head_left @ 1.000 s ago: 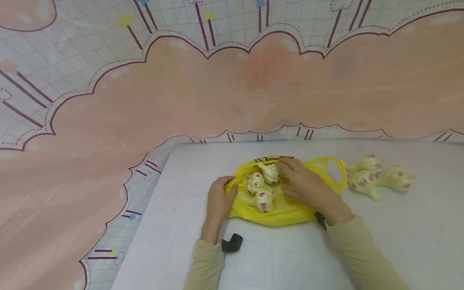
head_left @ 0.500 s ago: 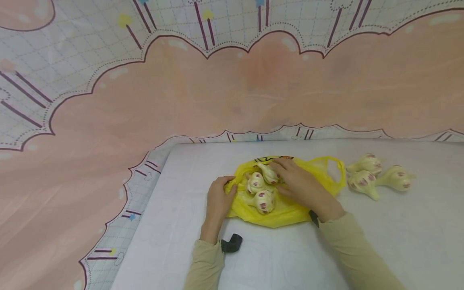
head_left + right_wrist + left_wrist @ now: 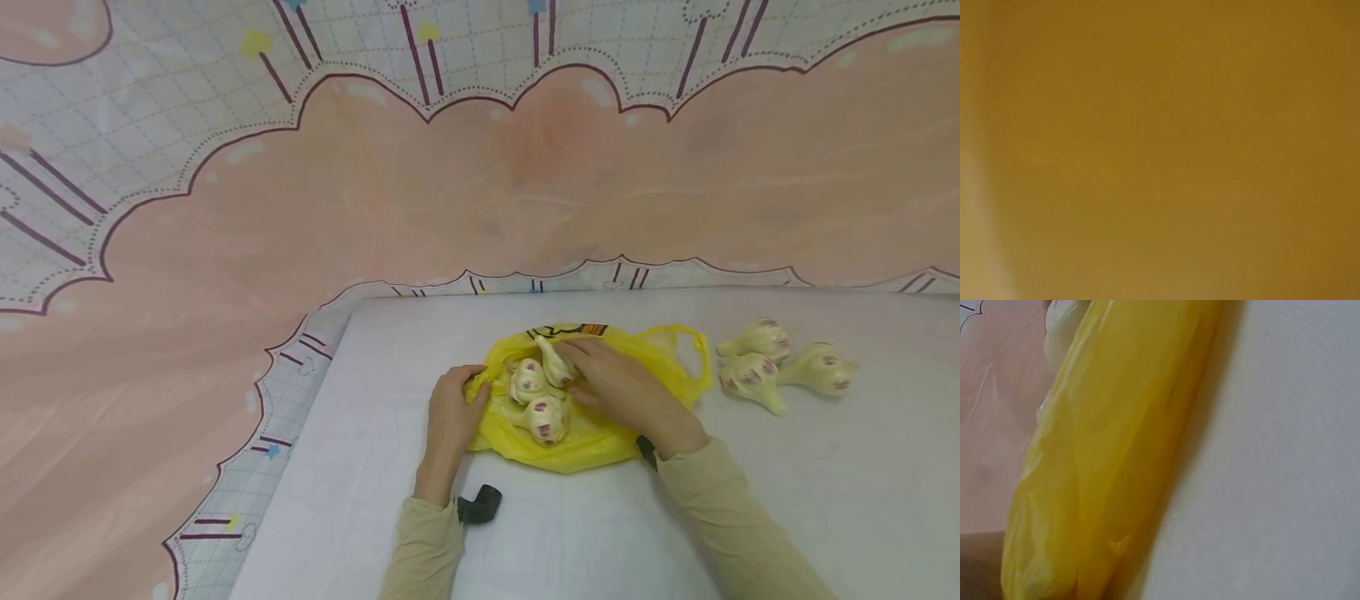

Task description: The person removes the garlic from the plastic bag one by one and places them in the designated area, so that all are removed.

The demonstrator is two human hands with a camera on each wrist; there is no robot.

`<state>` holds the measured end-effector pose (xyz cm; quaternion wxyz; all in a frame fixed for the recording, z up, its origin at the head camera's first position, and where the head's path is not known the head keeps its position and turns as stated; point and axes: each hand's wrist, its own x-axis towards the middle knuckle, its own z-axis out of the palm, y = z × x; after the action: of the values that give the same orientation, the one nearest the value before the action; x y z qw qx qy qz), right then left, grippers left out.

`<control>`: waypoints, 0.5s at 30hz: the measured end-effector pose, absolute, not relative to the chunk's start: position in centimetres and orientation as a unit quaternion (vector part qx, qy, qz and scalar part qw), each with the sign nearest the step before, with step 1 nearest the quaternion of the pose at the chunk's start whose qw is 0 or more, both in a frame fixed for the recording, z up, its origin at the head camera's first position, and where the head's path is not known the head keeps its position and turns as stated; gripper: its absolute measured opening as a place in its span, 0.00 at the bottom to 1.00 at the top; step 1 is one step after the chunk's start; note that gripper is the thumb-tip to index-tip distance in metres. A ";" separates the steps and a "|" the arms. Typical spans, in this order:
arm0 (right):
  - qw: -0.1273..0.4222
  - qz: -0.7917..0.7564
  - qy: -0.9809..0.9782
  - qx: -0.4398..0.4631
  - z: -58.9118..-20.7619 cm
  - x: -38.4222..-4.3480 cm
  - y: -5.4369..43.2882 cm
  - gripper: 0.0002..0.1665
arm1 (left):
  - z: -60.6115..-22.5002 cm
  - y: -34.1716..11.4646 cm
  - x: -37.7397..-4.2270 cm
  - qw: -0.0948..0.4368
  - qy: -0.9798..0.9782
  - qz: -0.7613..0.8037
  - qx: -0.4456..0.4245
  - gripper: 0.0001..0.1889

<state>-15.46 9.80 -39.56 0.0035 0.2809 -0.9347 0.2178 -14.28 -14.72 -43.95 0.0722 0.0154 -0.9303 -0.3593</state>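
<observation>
A yellow plastic bag [image 3: 592, 442] lies opened out on the white table in the head view. My left hand [image 3: 453, 412] pinches the bag's left edge between thumb and fingers. Inside the bag's mouth sit two garlic bulbs [image 3: 546, 419], one behind the other, and a third garlic bulb [image 3: 553, 363] lies at the back right of them. My right hand [image 3: 618, 383] grips that third bulb from the right and hides part of it; its fingertips are partly out of sight. The left wrist view shows the bag's side [image 3: 1116, 425]; the right wrist view holds only blurred yellow.
To the right of the bag's handle loop [image 3: 705, 358], three more garlic bulbs [image 3: 752, 379] lie together on the table [image 3: 825, 483]. A black wrist camera [image 3: 480, 504] sticks out from the left wrist. A patterned curtain [image 3: 450, 200] hangs behind the table.
My right hand has moved left and closed on the back garlic bulb, which has turned a little. The bag's right side has shifted slightly left. My left hand has stayed in place.
</observation>
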 end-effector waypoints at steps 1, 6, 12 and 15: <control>0.000 0.220 -0.935 0.278 -39.6 -15.5 9.8 0.34 | -44.0 -14.7 -14.3 0.073 -0.930 -0.360 0.015 0.15; -0.017 0.233 -0.935 0.268 -39.7 -15.4 9.8 0.31 | -44.1 -14.7 -14.3 0.078 -0.929 -0.361 0.014 0.15; -0.012 0.234 -0.932 0.275 -39.8 -15.6 10.0 0.30 | -44.0 -14.7 -14.3 0.079 -0.929 -0.362 0.014 0.15; -0.013 0.235 -0.932 0.276 -39.8 -15.6 10.0 0.30 | -44.0 -14.7 -14.3 0.077 -0.929 -0.361 0.016 0.15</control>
<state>-15.57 10.01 -39.85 -0.0128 0.2763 -0.9319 0.2347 -14.30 -14.65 -44.00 0.0775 0.0159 -0.9291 -0.3614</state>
